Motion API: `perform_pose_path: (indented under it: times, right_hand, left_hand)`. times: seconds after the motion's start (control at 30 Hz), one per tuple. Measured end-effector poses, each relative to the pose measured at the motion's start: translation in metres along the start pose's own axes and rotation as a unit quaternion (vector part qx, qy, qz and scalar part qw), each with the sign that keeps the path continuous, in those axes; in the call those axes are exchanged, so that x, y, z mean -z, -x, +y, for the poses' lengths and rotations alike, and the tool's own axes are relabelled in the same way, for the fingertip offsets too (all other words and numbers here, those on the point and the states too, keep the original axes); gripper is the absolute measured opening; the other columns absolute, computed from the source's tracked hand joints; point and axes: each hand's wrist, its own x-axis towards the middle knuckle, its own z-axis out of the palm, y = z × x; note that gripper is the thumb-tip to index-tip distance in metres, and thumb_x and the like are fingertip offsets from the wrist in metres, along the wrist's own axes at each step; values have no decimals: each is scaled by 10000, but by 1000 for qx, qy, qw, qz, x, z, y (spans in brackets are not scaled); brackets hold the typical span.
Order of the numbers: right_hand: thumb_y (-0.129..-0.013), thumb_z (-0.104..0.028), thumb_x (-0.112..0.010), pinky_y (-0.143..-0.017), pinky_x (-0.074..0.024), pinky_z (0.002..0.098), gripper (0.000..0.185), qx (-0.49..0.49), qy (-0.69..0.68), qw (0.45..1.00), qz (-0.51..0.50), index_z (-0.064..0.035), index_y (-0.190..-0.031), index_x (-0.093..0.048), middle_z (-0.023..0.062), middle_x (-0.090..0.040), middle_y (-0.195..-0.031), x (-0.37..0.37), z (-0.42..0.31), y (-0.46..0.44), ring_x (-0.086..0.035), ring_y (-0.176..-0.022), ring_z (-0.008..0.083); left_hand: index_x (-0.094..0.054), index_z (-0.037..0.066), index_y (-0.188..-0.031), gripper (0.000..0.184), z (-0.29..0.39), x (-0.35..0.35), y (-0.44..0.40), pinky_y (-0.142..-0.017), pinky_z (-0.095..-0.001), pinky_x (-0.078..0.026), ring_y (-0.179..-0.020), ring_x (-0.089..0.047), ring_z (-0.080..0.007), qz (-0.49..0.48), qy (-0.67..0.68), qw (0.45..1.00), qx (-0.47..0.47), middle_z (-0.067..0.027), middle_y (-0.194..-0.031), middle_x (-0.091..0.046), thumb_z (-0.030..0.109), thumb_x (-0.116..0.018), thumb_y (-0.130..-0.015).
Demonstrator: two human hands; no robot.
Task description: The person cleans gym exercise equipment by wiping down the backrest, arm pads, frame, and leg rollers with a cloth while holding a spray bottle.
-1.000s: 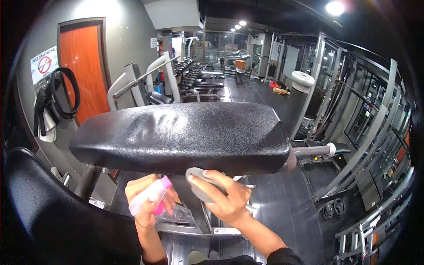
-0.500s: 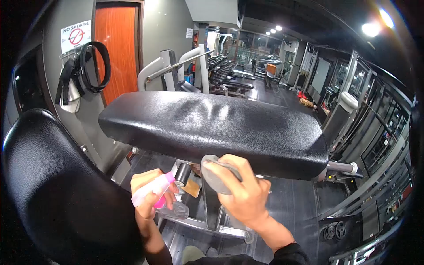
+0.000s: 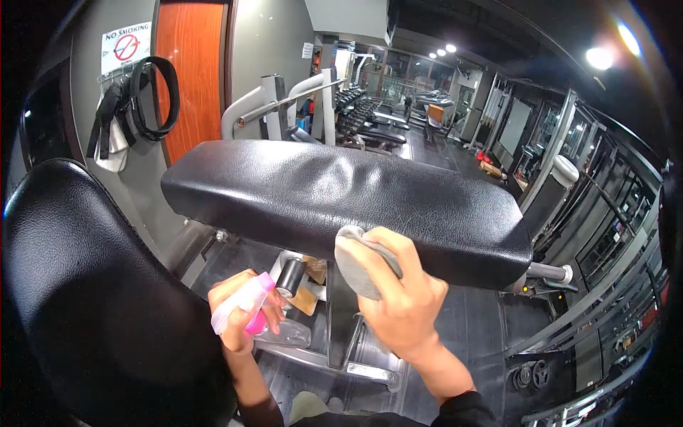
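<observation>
My left hand (image 3: 238, 309) is wrapped round a spray bottle (image 3: 288, 333) with a pink-and-white trigger head and a clear body, tilted with its body to the right. In my right hand (image 3: 405, 302) is a grey cloth pad (image 3: 359, 267), folded between thumb and fingers. The pad is at the near side of a long black padded bench top (image 3: 327, 185); whether it presses on the vinyl I cannot tell. Creases and bright reflections show on that padding.
A black padded seat back (image 3: 92, 285) fills the lower left. Below the bench top are a metal frame (image 3: 373, 371) and a black foam roller (image 3: 290, 276). Weight plates (image 3: 530, 373) lie at lower right. Belts (image 3: 153, 99) hang on the left wall, and dumbbell racks (image 3: 348, 110) stand further back.
My right hand and the grey pad have moved slightly up and to the right along the near side of the padding. My left hand keeps its hold on the spray bottle.
</observation>
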Motion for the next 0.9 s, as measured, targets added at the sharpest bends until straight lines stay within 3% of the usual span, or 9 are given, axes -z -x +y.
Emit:
perform_pose_path:
  times: [0.07,0.2,0.33,0.5,0.67,0.77,0.9]
  right_hand:
    - [-617,-84,-744,-560,-541,301,506,-16,-5,995,-96,-209,-1105,-697,-19,-620,-1092,22,2,-5,-690,-693,169]
    - [-568,-69,-781,-558,-525,302,542,-11,40,991,-131,-192,-1089,-694,-20,-619,-1096,59,15,-4,-687,-699,178]
    - [-569,-75,-777,-534,-500,292,612,28,61,980,-189,-203,-1155,-656,-15,-606,-1108,51,7,-16,-683,-747,156]
    - [-751,-202,-625,-498,-467,214,382,190,60,974,-112,-135,-1127,-638,-34,-596,-1122,-15,2,-32,-574,-621,85]
    - [-736,-193,-638,-474,-458,210,355,235,85,958,-137,-107,-1080,-650,-39,-586,-1060,-6,2,-33,-566,-634,82]
    - [-734,-172,-646,-448,-446,215,209,239,152,930,-234,-110,-933,-635,-27,-548,-973,22,5,-28,-557,-593,95]
    - [-742,-163,-646,-458,-478,247,159,231,129,916,-303,-100,-887,-625,-16,-526,-942,31,7,-40,-583,-608,98]
  left_hand:
    - [-611,-108,-785,533,1,0,0,-494,-293,-503,-438,-599,-201,9,0,1000,5,-178,-692,-619,417,-553,-853]
    - [-611,-110,-788,518,3,-4,-1,-480,-291,-498,-441,-600,-197,12,4,1000,1,-170,-694,-616,397,-548,-869]
    - [-611,-115,-793,519,3,-4,0,-468,-286,-491,-442,-598,-189,7,9,1000,2,-164,-706,-620,391,-549,-889]
    - [-612,-115,-794,527,6,-6,0,-463,-278,-485,-445,-598,-187,14,18,1000,20,-164,-717,-625,401,-565,-890]
    - [-616,-110,-790,530,9,-8,0,-466,-274,-480,-452,-603,-184,18,14,999,36,-153,-717,-627,411,-577,-879]
    - [-621,-106,-788,528,4,-4,1,-475,-282,-484,-459,-606,-181,11,20,999,24,-146,-713,-629,411,-568,-881]
    - [-626,-98,-781,531,5,-6,1,-485,-286,-486,-462,-605,-176,28,18,999,20,-143,-710,-630,418,-553,-887]
